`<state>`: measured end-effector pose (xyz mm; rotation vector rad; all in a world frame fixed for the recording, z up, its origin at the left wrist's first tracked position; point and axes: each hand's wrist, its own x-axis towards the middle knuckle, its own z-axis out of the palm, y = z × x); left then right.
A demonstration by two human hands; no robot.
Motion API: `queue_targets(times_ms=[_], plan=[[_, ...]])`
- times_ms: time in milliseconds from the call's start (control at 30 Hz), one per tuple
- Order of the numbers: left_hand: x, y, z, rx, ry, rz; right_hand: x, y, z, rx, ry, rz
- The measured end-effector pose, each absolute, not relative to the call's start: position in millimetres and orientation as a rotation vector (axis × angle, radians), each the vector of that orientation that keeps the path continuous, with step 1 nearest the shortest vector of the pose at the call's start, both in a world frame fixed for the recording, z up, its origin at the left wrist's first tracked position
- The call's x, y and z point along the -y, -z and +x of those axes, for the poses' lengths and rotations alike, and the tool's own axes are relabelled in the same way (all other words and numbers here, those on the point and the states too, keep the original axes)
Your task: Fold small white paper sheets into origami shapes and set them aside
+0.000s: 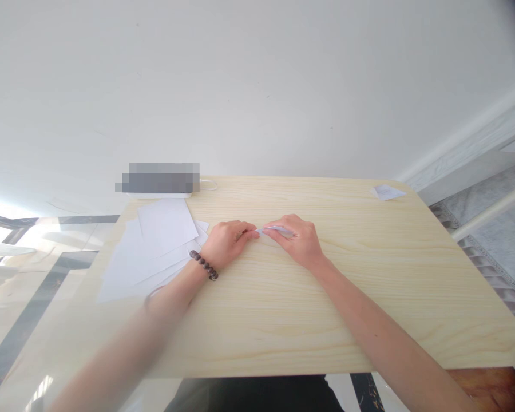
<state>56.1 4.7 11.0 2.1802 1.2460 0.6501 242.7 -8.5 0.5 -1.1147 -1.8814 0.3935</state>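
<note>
Between both hands, over the middle of the table, is a small folded piece of white paper (278,228). My left hand (229,240), with a dark beaded bracelet (204,265) at its wrist, pinches the paper's left end between thumb and fingers. My right hand (298,237) pinches the same paper from the right, with part of it showing between thumb and forefinger. The fingers cover much of the paper, so its full folded shape is hidden.
Loose white sheets (167,229) lie overlapping on the left of the wooden table (283,320). Behind them stands a blurred-out grey device (161,180) with a white cable (210,184). A folded white paper piece (388,192) rests at the far right corner. A wall backs the table.
</note>
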Motion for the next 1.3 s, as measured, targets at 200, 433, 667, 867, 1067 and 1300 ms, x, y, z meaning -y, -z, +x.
queue_targets(times_ms=[200,433,667,867,1067,1300], plan=[[-2.7,-13.2,55.6,-1.223,-0.628,2.115,8.8,-2.5,243.9,1.889,-0.429,-1.154],[-1.9,-14.8,55.4,-1.194,-0.606,2.071,8.4,-2.8,243.1,1.900,-0.499,-1.194],[-1.8,-15.3,55.9,-1.179,-0.578,2.048,7.8,-4.8,244.0,1.853,-0.709,-1.287],[-3.1,-15.3,55.4,-1.185,-0.659,1.916,5.5,-7.1,246.6,1.718,-0.843,-1.319],[-4.8,-14.2,54.5,-1.214,-0.762,1.854,2.8,-6.0,250.7,1.640,-1.014,-1.265],[-4.7,-15.4,54.8,-1.246,-0.722,1.824,3.1,-7.4,250.5,1.663,-0.996,-1.294]])
